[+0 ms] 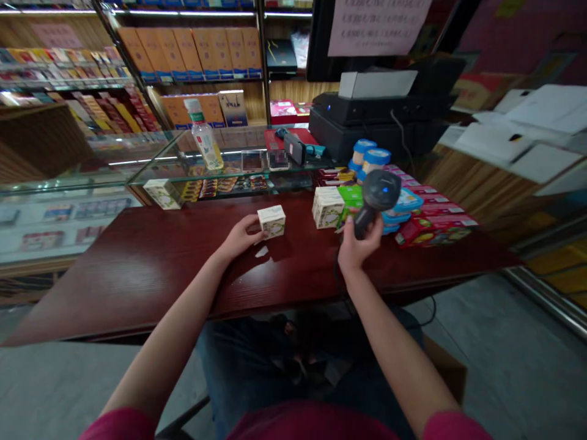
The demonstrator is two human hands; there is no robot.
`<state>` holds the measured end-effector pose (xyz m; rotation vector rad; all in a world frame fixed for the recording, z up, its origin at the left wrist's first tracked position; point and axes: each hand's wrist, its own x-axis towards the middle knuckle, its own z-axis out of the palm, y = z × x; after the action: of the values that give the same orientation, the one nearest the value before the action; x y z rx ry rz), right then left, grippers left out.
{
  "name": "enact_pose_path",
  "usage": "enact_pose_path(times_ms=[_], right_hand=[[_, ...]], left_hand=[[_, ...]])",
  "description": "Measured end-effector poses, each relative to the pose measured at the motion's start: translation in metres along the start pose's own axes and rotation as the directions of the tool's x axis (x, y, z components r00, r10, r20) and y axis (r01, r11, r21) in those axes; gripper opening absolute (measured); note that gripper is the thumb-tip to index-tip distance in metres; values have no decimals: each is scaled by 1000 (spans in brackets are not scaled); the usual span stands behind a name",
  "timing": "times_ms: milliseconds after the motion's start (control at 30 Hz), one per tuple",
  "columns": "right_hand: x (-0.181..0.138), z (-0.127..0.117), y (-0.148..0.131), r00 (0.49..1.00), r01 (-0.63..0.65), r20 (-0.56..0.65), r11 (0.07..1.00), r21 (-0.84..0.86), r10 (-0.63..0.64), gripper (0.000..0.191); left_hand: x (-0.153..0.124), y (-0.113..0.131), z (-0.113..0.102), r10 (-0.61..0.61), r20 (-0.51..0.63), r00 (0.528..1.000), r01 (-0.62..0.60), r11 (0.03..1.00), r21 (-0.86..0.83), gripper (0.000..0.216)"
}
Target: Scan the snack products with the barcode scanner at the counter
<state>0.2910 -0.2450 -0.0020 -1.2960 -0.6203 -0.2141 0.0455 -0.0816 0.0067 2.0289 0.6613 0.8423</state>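
Observation:
My left hand (241, 236) grips a small white box with a green print (272, 220) that rests on the dark red wooden counter (151, 256). My right hand (359, 243) is closed round the handle of a black barcode scanner (376, 198), held upright above the counter with a blue light on its head. A second white box (327, 207) and a green box (351, 196) stand just left of the scanner. A small white scrap (262, 251) lies on the counter below the held box.
Red and blue product boxes (426, 220) and blue-lidded tubs (369, 160) crowd the counter's right. A black register with printer (380, 116) stands behind. A glass display case (197, 165) carries a drink bottle (205, 139) and a white box (162, 194). Shelves of goods line the back wall.

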Motion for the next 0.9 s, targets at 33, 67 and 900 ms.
enact_pose_path(times_ms=[33,67,900], right_hand=[[7,-8,7,999,-4,-53,1000,-28,3,73],[15,-15,14,996,-8,-95,999,-45,4,73],[0,-30,0,998,47,-49,998,30,-46,64]], left_hand=[[-2,6,12,32,33,999,-32,999,8,42],[-3,12,25,50,62,997,-50,999,-3,44],[24,33,125,208,57,976,-215,960,181,23]])
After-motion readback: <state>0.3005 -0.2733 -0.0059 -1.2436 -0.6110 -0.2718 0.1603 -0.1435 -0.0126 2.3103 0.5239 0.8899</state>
